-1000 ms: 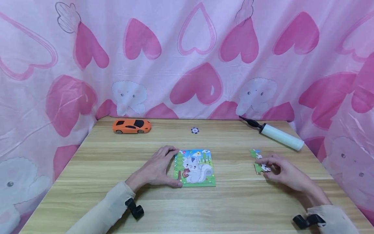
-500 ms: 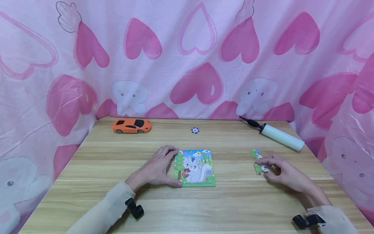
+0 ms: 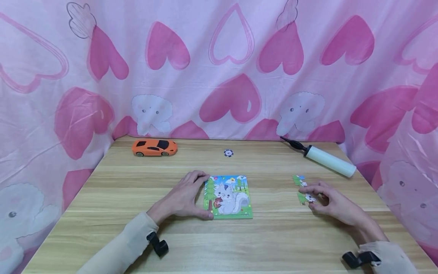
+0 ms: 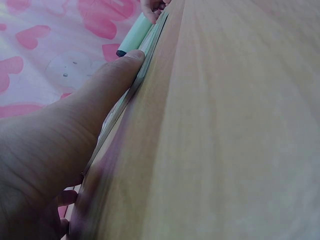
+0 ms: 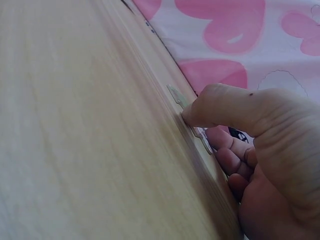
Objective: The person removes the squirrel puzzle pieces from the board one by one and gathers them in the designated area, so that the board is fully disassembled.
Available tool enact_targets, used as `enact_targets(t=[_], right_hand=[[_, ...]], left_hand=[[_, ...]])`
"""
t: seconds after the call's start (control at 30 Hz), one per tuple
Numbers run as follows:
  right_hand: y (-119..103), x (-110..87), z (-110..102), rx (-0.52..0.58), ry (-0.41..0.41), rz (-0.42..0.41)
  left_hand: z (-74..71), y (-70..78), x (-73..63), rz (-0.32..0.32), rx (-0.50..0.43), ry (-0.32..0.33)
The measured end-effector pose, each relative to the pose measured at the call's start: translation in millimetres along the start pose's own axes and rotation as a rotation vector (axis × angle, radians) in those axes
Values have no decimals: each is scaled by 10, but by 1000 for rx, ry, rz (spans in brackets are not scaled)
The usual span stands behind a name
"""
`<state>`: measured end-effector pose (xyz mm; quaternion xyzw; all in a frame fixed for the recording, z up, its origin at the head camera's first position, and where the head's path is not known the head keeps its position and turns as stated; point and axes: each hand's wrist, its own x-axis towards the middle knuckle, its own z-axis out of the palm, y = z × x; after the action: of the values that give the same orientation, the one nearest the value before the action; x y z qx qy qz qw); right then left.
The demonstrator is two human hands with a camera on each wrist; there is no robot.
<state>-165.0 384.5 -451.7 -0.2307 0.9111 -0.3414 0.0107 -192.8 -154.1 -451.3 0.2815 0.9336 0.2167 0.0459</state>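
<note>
A square squirrel jigsaw puzzle [image 3: 230, 196] lies flat mid-table. My left hand [image 3: 181, 196] holds its left side, fingertips at the far corner and thumb at the near corner. In the left wrist view, the left thumb [image 4: 115, 77] rests along the puzzle's edge. To the right, my right hand [image 3: 337, 201] pinches a green-and-white puzzle piece [image 3: 302, 198] between thumb and index finger, close to the tabletop. Just beyond it is another puzzle piece [image 3: 298, 177], green and blue. In the right wrist view, the right thumb [image 5: 200, 112] presses a piece's edge, its other fingers curled behind.
An orange toy car [image 3: 154, 147] stands at the back left of the wooden table [image 3: 219, 247]. A small poker chip [image 3: 228, 153] lies at the back middle, and a white hand pump [image 3: 330, 160] with a black nozzle at the back right. A pink heart-patterned curtain [image 3: 191, 83] hangs behind.
</note>
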Motion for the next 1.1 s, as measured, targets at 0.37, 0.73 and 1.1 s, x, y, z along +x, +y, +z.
enact_targets(t=[0.37,0.73,1.1], right_hand=[[22,-5,20,145,54,39],[-192,142,14,133,148,83],[-736,695,57,247,263,-52]], left_hand=[[5,-10,-3,3,8,2],[-9,0,-8,5,3,0],[3,-3,-3,10,6,0]])
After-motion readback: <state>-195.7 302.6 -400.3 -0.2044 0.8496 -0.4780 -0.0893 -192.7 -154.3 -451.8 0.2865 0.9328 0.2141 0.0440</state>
